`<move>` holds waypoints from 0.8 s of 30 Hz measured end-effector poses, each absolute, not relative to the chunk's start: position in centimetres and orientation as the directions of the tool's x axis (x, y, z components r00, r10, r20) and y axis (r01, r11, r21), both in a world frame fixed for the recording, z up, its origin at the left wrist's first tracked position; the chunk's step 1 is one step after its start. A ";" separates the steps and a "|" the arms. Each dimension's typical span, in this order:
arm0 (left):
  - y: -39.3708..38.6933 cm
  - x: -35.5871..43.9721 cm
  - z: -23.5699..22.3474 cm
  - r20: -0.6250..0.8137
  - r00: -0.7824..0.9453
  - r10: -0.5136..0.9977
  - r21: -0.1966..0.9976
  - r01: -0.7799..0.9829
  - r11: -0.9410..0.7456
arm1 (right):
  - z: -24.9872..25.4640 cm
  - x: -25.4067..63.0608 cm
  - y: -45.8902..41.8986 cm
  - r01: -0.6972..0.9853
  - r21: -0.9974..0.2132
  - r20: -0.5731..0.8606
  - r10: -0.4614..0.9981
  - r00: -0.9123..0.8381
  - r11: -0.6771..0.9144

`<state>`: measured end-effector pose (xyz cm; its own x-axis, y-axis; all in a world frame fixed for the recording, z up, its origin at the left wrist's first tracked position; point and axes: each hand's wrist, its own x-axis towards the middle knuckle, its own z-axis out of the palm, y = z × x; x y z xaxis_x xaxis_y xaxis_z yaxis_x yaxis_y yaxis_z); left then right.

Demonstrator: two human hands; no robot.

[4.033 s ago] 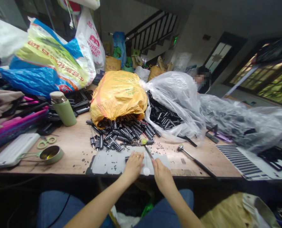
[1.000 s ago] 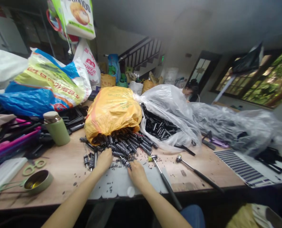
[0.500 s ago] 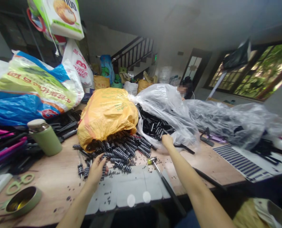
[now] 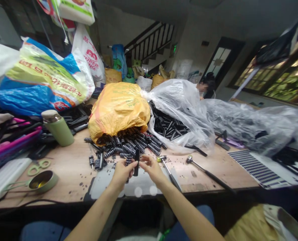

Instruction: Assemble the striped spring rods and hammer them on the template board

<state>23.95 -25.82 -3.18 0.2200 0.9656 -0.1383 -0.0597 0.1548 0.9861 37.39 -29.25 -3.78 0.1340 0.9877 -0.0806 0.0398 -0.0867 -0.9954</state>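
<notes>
Between my two hands, a short black strip-like piece stands nearly upright above the front of the table. My left hand is closed, with its thumb pressed on the piece's left side. A black-and-white ribbed roll shows at those fingers; I cannot tell whether it is held. My right hand pinches the piece from the right with its fingertips. Just beyond both hands lies a pile of black-and-white ribbed rolls, spilling from a yellow sack. A clear plastic bag holds many similar black pieces.
Two hammers lie to the right, one yellow-headed, one with a long handle. Small dark bits dot the tabletop. At left are a green flask, scissors and a green pan. A person sits behind the bags.
My right hand has left the clear bag and come to the middle with a black piece. My left hand has moved right to meet it. The view has shifted slightly.
</notes>
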 end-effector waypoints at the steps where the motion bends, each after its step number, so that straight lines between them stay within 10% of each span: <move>1: -26.1 23.7 -3.5 -0.102 0.194 0.976 0.993 -0.034 0.111 | -3.5 37.4 -29.7 -0.082 -0.984 -0.167 0.975 0.147 -0.156; 5: -27.5 23.3 -4.6 0.254 0.199 0.947 0.941 0.176 -0.289 | -2.5 37.0 -30.5 -0.400 -0.699 -0.555 0.803 -0.218 -0.592; 10: -28.5 23.5 -5.6 0.295 0.271 0.916 0.929 0.143 -0.342 | -3.7 36.1 -30.5 -0.450 -0.715 -0.533 0.834 -0.144 -0.535; 14: -27.8 23.2 -6.7 0.023 0.306 0.952 1.000 -0.027 -0.016 | -5.3 37.3 -31.3 0.182 -0.950 -0.209 0.949 0.235 -0.254; 17: -27.1 22.8 -8.0 0.116 0.303 0.946 0.971 0.166 -0.172 | -6.5 38.4 -32.2 0.707 -0.681 -0.021 0.970 0.242 -0.191; 24: -28.9 20.6 -11.0 0.404 0.480 0.778 0.408 0.667 -0.624 | -8.3 38.9 -32.7 0.842 -0.482 -0.040 0.967 0.253 -0.241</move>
